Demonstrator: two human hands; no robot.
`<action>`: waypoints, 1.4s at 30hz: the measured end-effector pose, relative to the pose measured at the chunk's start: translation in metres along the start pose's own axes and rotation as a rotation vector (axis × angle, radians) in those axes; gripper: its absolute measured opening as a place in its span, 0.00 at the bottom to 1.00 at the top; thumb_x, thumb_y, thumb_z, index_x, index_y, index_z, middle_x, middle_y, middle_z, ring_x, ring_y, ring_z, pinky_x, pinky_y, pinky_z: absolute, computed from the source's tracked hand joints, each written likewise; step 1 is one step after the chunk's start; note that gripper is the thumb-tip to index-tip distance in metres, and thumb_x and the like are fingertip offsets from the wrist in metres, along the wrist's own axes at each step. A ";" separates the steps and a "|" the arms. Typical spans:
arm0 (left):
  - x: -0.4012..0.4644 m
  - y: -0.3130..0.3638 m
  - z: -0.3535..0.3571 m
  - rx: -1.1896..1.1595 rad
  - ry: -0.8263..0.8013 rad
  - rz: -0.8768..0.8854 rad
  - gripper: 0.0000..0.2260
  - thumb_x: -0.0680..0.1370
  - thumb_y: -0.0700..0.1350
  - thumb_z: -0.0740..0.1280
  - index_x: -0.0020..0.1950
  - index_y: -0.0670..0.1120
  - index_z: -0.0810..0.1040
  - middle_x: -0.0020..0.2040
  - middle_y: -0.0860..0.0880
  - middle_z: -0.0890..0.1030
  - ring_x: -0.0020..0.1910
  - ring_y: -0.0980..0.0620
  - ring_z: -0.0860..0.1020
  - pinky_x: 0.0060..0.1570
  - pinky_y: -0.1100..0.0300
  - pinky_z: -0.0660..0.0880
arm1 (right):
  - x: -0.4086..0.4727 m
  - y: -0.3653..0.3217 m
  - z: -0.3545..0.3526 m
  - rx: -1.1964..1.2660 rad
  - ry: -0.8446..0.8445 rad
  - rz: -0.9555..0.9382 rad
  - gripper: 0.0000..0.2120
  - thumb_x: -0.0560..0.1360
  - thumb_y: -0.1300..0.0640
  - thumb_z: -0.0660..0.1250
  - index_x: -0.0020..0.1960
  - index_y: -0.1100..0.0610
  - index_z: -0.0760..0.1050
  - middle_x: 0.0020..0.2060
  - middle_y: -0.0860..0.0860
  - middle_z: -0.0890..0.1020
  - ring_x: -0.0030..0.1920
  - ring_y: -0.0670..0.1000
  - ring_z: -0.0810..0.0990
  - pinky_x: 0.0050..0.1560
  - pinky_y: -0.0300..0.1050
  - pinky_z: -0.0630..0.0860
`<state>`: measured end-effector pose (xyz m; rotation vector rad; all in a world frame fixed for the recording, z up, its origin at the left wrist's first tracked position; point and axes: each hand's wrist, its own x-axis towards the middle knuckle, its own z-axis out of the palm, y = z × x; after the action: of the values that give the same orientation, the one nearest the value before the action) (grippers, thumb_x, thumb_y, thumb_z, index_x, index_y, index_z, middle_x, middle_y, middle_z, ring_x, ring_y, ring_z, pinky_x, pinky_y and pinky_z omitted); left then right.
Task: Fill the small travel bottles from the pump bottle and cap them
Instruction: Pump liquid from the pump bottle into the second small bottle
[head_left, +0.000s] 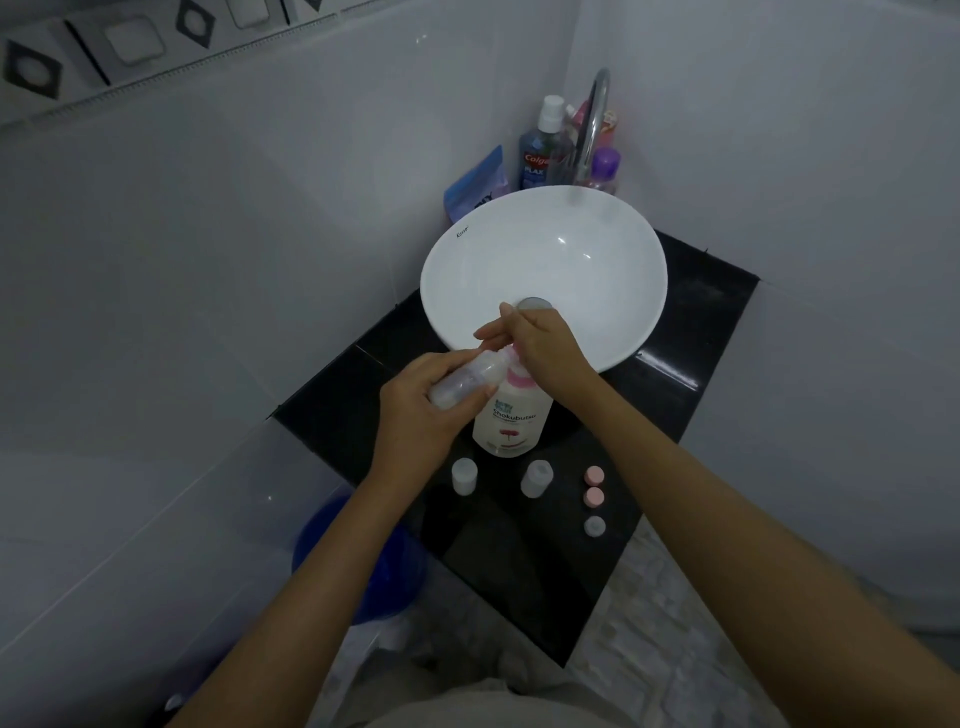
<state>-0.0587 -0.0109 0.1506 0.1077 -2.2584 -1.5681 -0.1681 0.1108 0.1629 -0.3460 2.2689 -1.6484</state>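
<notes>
A white pump bottle (511, 422) with a pink collar stands on the black counter (675, 374) in front of the sink. My right hand (540, 345) rests on top of its pump head, which it hides. My left hand (421, 410) grips a small clear travel bottle (467, 382), tilted with its mouth up against the pump's nozzle. Two more small clear bottles (464, 475) (536, 478) stand open on the counter nearer to me. To their right lie two pink caps (594, 474) (594, 496) and one clear cap (595, 526).
A white basin (597, 249) sits behind the pump bottle under a chrome tap (592, 124). A blue mouthwash bottle (543, 150), a purple bottle (605, 169) and a blue pouch (475, 184) stand in the corner. A blue bucket (363, 561) is on the floor at the left.
</notes>
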 end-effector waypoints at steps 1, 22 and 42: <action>0.000 -0.002 0.000 -0.008 -0.012 -0.020 0.16 0.71 0.44 0.73 0.57 0.43 0.80 0.50 0.47 0.83 0.50 0.56 0.80 0.49 0.67 0.77 | 0.000 0.002 0.001 -0.009 -0.004 0.010 0.20 0.81 0.55 0.54 0.47 0.64 0.82 0.35 0.49 0.82 0.41 0.47 0.80 0.50 0.37 0.74; -0.001 -0.003 0.001 -0.071 -0.035 -0.111 0.17 0.71 0.46 0.73 0.58 0.46 0.80 0.51 0.48 0.83 0.51 0.56 0.81 0.49 0.67 0.77 | 0.001 0.000 -0.005 -0.053 -0.084 0.001 0.21 0.81 0.51 0.55 0.49 0.63 0.82 0.43 0.56 0.85 0.48 0.51 0.82 0.58 0.43 0.73; 0.003 -0.005 0.003 -0.089 -0.020 -0.130 0.17 0.71 0.44 0.73 0.59 0.44 0.80 0.52 0.47 0.83 0.51 0.55 0.81 0.48 0.69 0.76 | 0.002 0.004 -0.001 -0.035 -0.012 -0.025 0.22 0.82 0.53 0.53 0.48 0.64 0.82 0.43 0.58 0.85 0.43 0.45 0.80 0.49 0.35 0.72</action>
<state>-0.0630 -0.0108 0.1460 0.2198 -2.2325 -1.7408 -0.1702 0.1124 0.1590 -0.3931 2.2962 -1.6166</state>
